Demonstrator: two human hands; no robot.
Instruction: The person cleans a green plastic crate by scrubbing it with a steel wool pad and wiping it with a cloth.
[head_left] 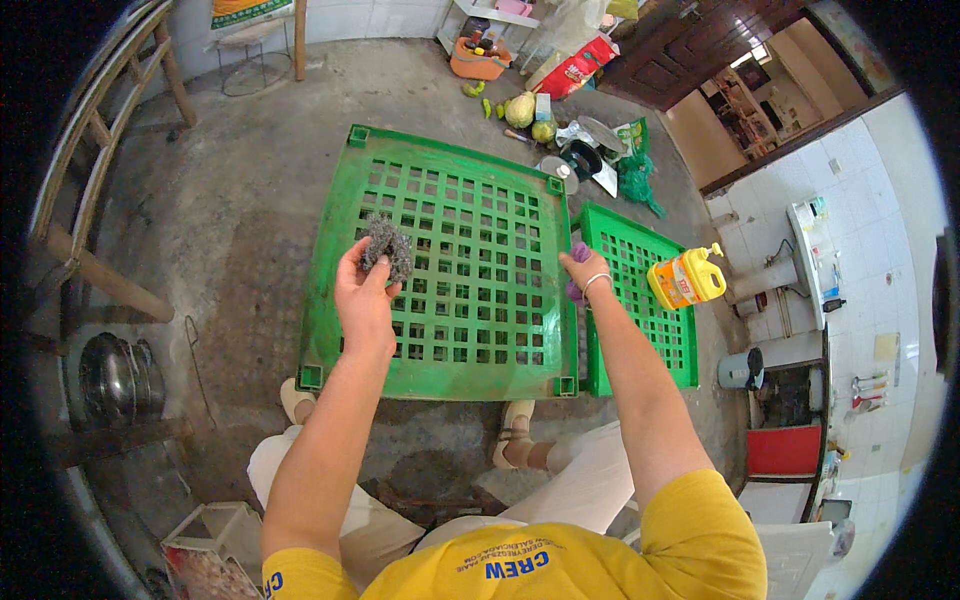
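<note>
My left hand (362, 305) is closed around a grey steel wool scourer (388, 247), held over the left part of a large green plastic crate (450, 383). The crate has a grid of square holes and square corner feet facing up. At its right edge, my right hand (590, 268) grips a purple cloth or sponge (579, 251), whose exact kind I cannot make out. A white band circles that wrist. Just right of it lies a smaller green crate (597, 372), with a yellow pump bottle (688, 279) on it.
Beyond the crates are squashes (520, 110), an orange basket (480, 62), a red bag (575, 66) and a green net bag (637, 178). Wooden rails (110, 275) and metal pans (118, 380) stand left. A sink (805, 262) is on the right wall. My feet flank the large crate's near edge.
</note>
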